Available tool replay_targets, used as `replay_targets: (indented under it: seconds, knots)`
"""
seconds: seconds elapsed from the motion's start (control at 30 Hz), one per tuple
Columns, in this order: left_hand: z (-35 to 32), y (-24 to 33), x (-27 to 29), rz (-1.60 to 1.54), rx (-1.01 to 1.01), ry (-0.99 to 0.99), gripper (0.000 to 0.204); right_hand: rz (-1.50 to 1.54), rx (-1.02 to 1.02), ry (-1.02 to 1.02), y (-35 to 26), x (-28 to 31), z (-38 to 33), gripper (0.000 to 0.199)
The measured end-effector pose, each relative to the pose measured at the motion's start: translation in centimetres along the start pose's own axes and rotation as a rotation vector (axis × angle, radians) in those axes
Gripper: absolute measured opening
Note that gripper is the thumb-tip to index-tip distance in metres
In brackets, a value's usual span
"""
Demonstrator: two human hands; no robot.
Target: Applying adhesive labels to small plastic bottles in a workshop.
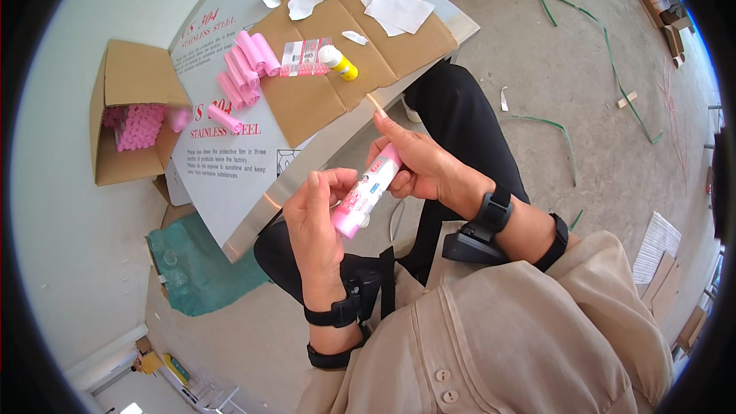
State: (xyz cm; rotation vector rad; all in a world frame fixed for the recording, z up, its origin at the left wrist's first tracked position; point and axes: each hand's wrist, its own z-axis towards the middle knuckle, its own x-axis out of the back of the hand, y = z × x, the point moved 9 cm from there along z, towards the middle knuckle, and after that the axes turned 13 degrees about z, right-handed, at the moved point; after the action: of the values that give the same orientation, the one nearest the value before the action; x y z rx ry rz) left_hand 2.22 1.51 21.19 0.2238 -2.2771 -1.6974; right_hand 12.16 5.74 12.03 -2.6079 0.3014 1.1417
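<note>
Left hand [316,211], loosely curled, adjoins the labelled pink roll [349,220] at the frame's centre, contact unclear; right hand [418,157] grasps its upper end. To an onlooker, the roll appears light, slightly yielding, smooth-skinned: grip both ends, lightly.

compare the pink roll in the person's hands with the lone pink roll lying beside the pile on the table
The held roll has a printed white and pink wrap around its middle; the lone roll shows plain pink.
The held roll is up in the air, gripped by the right hand; the lone roll lies on the table.
Both are pink and cylindrical.
</note>
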Motion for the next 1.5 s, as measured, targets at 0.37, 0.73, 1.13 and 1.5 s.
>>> replay_targets:
  seconds: [0.37,0.73,1.13,1.5]
  knots:
    - [-1.3,4.7,-2.5,0.730,-0.399,-0.151,0.039,0.101,-0.013,0.006,0.0,-0.2,-0.1,0.069]
    - [-1.1,4.2,-1.3,0.465,-0.320,-0.055,0.040,0.132,-0.002,-0.027,0.1,-0.3,0.0,0.067]
    - [-0.5,3.9,0.2,0.452,-0.394,-0.019,0.043,0.190,0.082,-0.078,-0.5,-0.9,0.9,0.057]
    - [3.7,-7.5,10.7,-0.744,0.067,0.385,0.020,-0.077,0.184,-0.236,0.2,-5.3,1.8,0.040]
